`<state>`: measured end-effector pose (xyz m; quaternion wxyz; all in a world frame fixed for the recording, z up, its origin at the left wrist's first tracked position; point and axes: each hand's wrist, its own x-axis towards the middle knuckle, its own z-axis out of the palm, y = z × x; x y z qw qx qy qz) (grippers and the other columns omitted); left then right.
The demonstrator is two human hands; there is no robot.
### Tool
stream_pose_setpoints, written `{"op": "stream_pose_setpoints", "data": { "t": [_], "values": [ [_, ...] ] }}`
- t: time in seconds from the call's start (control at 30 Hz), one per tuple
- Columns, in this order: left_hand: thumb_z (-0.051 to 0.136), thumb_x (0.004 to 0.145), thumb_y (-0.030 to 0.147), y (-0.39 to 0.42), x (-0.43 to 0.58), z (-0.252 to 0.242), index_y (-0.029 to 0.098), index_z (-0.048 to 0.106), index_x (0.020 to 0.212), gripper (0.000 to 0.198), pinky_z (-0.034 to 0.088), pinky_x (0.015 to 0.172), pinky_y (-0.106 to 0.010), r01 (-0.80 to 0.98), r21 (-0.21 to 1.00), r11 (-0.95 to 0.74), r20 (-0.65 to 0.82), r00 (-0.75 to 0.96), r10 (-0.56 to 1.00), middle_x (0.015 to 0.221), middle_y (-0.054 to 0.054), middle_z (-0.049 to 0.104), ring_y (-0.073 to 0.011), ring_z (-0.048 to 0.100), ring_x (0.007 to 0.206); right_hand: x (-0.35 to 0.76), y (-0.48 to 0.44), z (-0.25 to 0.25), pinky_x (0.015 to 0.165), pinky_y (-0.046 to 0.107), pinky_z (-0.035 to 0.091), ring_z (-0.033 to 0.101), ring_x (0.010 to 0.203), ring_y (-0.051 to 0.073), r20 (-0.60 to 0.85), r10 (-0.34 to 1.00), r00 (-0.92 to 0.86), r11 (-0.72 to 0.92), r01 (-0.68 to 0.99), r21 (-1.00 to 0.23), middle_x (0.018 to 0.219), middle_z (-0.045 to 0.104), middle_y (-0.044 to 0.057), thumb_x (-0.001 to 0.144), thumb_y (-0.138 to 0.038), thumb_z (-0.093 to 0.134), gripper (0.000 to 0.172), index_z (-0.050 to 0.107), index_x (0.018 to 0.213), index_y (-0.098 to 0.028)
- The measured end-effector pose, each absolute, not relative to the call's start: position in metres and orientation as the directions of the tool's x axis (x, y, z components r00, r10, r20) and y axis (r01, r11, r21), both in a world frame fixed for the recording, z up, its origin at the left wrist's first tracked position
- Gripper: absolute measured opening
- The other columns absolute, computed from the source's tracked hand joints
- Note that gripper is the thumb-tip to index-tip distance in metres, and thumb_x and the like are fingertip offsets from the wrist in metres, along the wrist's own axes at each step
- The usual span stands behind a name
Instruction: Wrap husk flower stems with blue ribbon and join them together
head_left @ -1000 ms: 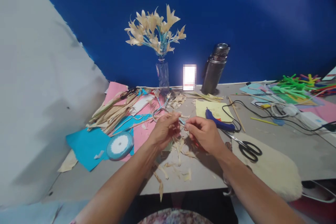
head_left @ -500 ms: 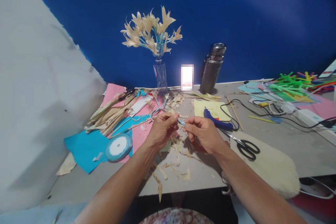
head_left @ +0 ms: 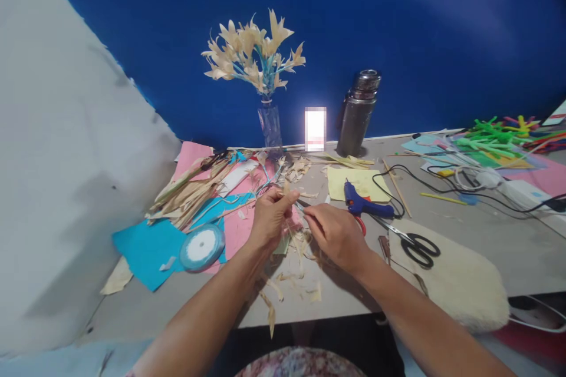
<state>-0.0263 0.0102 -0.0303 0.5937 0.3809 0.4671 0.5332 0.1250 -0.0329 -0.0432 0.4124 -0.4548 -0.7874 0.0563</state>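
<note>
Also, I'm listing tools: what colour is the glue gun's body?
The glue gun's body is blue; it shows in the head view.

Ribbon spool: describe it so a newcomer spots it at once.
From the grey-white wall at the left, move right onto the table. There a bright blue sheet lies, with the ribbon spool at its right end. Among flat papers and dry strips, it alone is round: white in the middle, ringed in pale blue.

The grey table [head_left: 486, 241] carries a blue sheet [head_left: 148, 250] and a pink sheet [head_left: 241, 230] on its left, a yellow sheet [head_left: 333, 179] towards the middle, and scraps [head_left: 315, 291] near the front. A flask [head_left: 357, 121] stands at the back; a pale pad [head_left: 469, 291] overhangs the front edge.
</note>
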Motion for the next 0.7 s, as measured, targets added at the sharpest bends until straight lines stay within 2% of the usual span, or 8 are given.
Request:
{"op": "stream_pose_setpoints", "data": {
  "t": [0.07, 0.17, 0.27, 0.33, 0.4, 0.53, 0.6, 0.7],
  "values": [
    [0.086, 0.063, 0.044, 0.009, -0.025, -0.03, 0.018, 0.05, 0.066, 0.044, 0.039, 0.043, -0.021, -0.266, 0.951, 0.158, -0.167, -0.012, 0.986, 0.049, 0.008, 0.046, -0.0076, 0.042, 0.043, 0.124, -0.033, -0.043, 0.07, 0.031, 0.048, 0.067, 0.076, 0.021, 0.605, 0.767, -0.214, 0.572, 0.657, -0.492, 0.082, 0.073, 0.009, 0.095, -0.019, 0.05, 0.02, 0.07, 0.091, -0.017],
    [0.084, 0.065, 0.044, 0.007, -0.025, -0.027, 0.017, 0.053, 0.067, 0.041, 0.038, 0.042, -0.02, -0.296, 0.944, 0.143, -0.135, 0.047, 0.99, 0.052, 0.007, 0.047, -0.0071, 0.043, 0.044, 0.124, -0.033, -0.037, 0.067, 0.027, 0.049, 0.067, 0.069, 0.018, 0.528, 0.845, -0.081, 0.478, 0.555, -0.681, 0.079, 0.073, 0.005, 0.091, -0.018, 0.056, 0.016, 0.07, 0.086, -0.019],
    [0.083, 0.068, 0.038, 0.004, -0.028, -0.02, 0.015, 0.064, 0.081, 0.033, 0.042, 0.048, -0.02, -0.379, 0.902, 0.209, -0.148, 0.184, 0.972, 0.057, 0.005, 0.051, -0.0074, 0.048, 0.049, 0.126, -0.034, -0.026, 0.053, 0.023, 0.047, 0.062, 0.052, 0.014, 0.281, 0.96, -0.005, 0.265, 0.356, -0.896, 0.061, 0.067, 0.0, 0.088, -0.022, 0.057, 0.015, 0.07, 0.081, -0.019],
    [0.083, 0.066, 0.032, 0.003, -0.03, -0.016, 0.015, 0.069, 0.096, 0.037, 0.046, 0.054, -0.022, -0.427, 0.854, 0.296, -0.186, 0.281, 0.941, 0.059, 0.004, 0.054, -0.0088, 0.052, 0.054, 0.127, -0.033, -0.02, 0.045, 0.021, 0.044, 0.057, 0.044, 0.012, 0.117, 0.993, -0.016, 0.118, 0.185, -0.976, 0.053, 0.062, -0.003, 0.085, -0.027, 0.06, 0.015, 0.069, 0.077, -0.018],
    [0.084, 0.063, 0.027, 0.002, -0.032, -0.013, 0.015, 0.07, 0.098, 0.04, 0.047, 0.057, -0.024, -0.462, 0.815, 0.35, -0.2, 0.342, 0.918, 0.058, 0.004, 0.054, -0.0093, 0.052, 0.055, 0.129, -0.032, -0.018, 0.041, 0.02, 0.042, 0.054, 0.042, 0.01, 0.01, 0.999, -0.044, 0.01, 0.014, -1.0, 0.054, 0.061, -0.003, 0.08, -0.033, 0.066, 0.016, 0.068, 0.077, -0.017],
    [0.087, 0.059, 0.024, 0.005, -0.032, -0.013, 0.014, 0.071, 0.085, 0.032, 0.045, 0.056, -0.024, -0.484, 0.808, 0.336, -0.175, 0.348, 0.921, 0.055, 0.004, 0.054, -0.0084, 0.048, 0.053, 0.132, -0.029, -0.021, 0.038, 0.018, 0.04, 0.051, 0.042, 0.008, -0.098, 0.988, -0.116, -0.122, -0.229, -0.966, 0.064, 0.067, 0.0, 0.071, -0.041, 0.078, 0.029, 0.068, 0.083, -0.015],
    [0.089, 0.057, 0.027, 0.007, -0.032, -0.015, 0.014, 0.071, 0.082, 0.033, 0.042, 0.054, -0.022, -0.478, 0.823, 0.306, -0.16, 0.322, 0.933, 0.055, 0.004, 0.054, -0.0076, 0.047, 0.051, 0.133, -0.028, -0.023, 0.037, 0.018, 0.04, 0.052, 0.042, 0.007, -0.103, 0.985, -0.136, -0.136, -0.264, -0.955, 0.066, 0.068, 0.001, 0.07, -0.042, 0.079, 0.032, 0.069, 0.084, -0.015],
    [0.091, 0.055, 0.029, 0.009, -0.03, -0.017, 0.013, 0.067, 0.071, 0.032, 0.039, 0.052, -0.02, -0.478, 0.851, 0.218, -0.1, 0.259, 0.961, 0.055, 0.005, 0.052, -0.0054, 0.045, 0.049, 0.133, -0.031, -0.021, 0.038, 0.018, 0.041, 0.051, 0.04, 0.008, -0.071, 0.99, -0.123, -0.093, -0.184, -0.979, 0.058, 0.065, -0.001, 0.075, -0.041, 0.075, 0.027, 0.069, 0.083, -0.016]
  ]
}}
